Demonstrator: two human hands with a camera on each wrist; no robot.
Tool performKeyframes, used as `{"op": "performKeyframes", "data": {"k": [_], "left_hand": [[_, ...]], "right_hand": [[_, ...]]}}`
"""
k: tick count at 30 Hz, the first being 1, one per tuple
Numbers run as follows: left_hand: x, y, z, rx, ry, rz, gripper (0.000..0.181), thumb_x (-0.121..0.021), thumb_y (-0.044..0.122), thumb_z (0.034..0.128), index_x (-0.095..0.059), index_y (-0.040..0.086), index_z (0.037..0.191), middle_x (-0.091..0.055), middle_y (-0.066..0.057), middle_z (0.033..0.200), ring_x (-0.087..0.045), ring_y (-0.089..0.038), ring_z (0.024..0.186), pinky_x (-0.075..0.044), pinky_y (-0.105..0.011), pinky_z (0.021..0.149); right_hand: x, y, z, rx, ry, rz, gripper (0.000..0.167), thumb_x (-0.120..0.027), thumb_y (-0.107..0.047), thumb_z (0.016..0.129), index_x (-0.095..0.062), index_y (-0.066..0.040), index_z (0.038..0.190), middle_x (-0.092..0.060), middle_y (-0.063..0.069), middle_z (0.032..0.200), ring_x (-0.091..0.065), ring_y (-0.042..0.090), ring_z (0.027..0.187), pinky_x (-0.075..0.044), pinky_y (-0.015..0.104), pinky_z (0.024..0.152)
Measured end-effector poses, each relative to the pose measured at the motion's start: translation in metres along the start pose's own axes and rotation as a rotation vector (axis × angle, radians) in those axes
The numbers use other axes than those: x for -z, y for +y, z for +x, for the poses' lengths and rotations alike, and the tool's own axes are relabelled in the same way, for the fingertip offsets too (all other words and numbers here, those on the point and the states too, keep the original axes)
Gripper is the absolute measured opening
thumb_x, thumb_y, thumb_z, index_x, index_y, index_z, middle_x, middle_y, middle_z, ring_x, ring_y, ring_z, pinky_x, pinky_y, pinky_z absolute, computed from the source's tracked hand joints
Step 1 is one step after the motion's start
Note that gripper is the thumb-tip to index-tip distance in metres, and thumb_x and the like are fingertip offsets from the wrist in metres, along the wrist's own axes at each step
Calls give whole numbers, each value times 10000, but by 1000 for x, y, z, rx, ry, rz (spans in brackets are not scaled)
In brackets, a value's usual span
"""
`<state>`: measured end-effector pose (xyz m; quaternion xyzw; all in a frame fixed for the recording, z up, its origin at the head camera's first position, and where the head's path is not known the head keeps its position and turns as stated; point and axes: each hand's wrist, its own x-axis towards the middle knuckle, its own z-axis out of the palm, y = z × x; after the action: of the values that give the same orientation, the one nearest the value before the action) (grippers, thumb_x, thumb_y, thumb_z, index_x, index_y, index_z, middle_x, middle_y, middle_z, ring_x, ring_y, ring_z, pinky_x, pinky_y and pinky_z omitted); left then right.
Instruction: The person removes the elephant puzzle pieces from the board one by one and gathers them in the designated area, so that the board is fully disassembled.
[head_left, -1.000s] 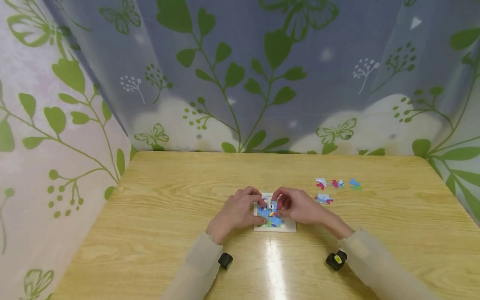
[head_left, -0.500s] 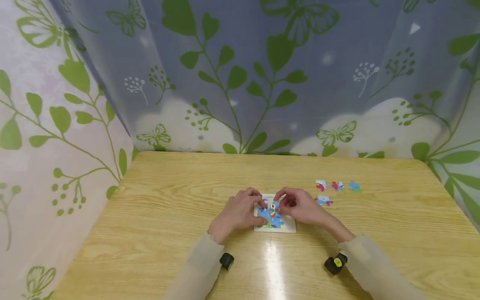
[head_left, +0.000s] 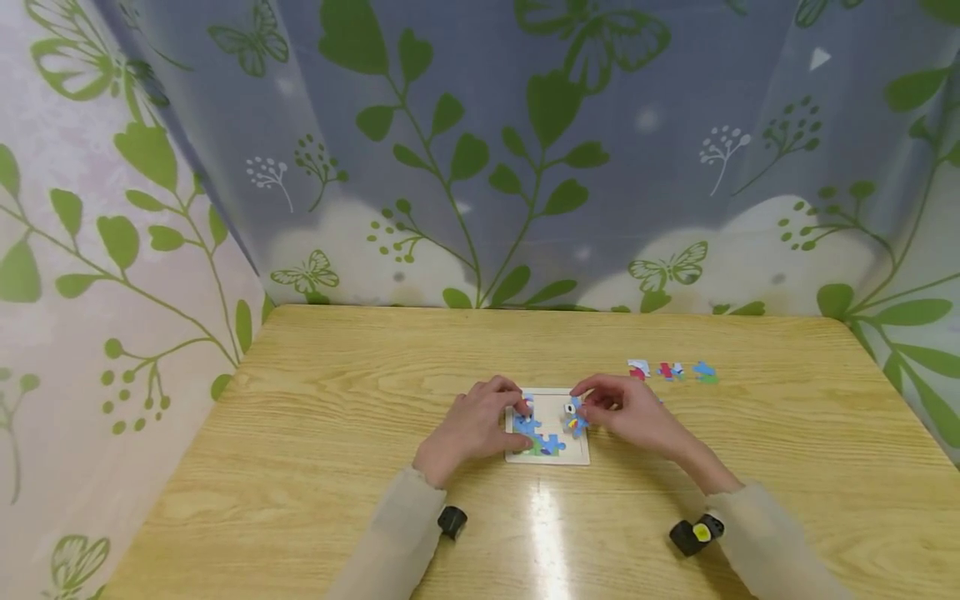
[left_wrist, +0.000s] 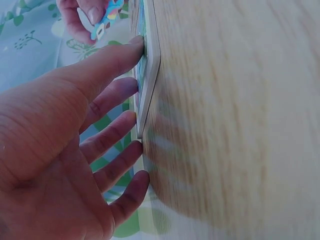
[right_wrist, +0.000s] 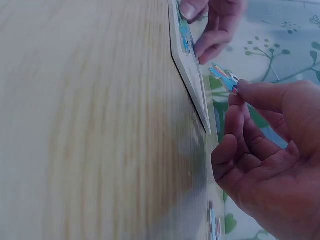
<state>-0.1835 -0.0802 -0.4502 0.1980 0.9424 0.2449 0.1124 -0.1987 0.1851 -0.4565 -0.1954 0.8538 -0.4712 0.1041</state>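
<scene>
Head: flat blue jigsaw piece with printed eye [head_left: 577, 422] is pinched by right hand [head_left: 628, 410] over right side of thin, pale rectangular tray [head_left: 553, 410]. Interlocking blue-green pieces [head_left: 553, 445] are touched by left hand [head_left: 474, 419], nothing grasped.

Left wrist: left fingers are spread, loosely extended.

Right wrist: jigsaw piece is held tilted, clear of tray; smooth wood-grain table [right_wrist: 100, 125] is seen.

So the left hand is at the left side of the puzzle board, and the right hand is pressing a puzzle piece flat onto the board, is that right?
Not quite: the right hand is pinching the puzzle piece raised clear of the puzzle board, as the right wrist view shows. The left hand is at the board's left side, as you said.
</scene>
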Motion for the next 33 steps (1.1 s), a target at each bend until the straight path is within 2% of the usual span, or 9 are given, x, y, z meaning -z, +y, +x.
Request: {"op": "performKeyframes", "data": {"k": [13,24,33], "left_hand": [[2,1,-2,-11,-11,-16,301,-801,390,876,-715,248,1126,-541,12,1421,-501,-286,1314,-399,-557,1047],[2,1,-1,-2,-9,-12,300,-804,396,874,-712,253,1121,-542,19,1420,-500,-271,1309,-399,-528,1045],[1,0,-1,-7,-4,-12,293,-807,394,872,-714,253,1112,-545,9,1425,-500,-286,1319,-398,-554,1055]], "right_hand": [[25,11,-17,-15,40,-18,259,-737,-178,948,-705,-74,1183,-719,94,944,-673,209,782,-510,268,653],[46,18,-30,-54,85,-26,278,-725,-169,959,-703,-48,1209,-730,114,985,-665,151,811,-515,260,665],[57,31,-44,-57,127,-68,253,-691,-188,988,-702,-76,1215,-737,80,978,-644,131,784,-503,268,630]]}}
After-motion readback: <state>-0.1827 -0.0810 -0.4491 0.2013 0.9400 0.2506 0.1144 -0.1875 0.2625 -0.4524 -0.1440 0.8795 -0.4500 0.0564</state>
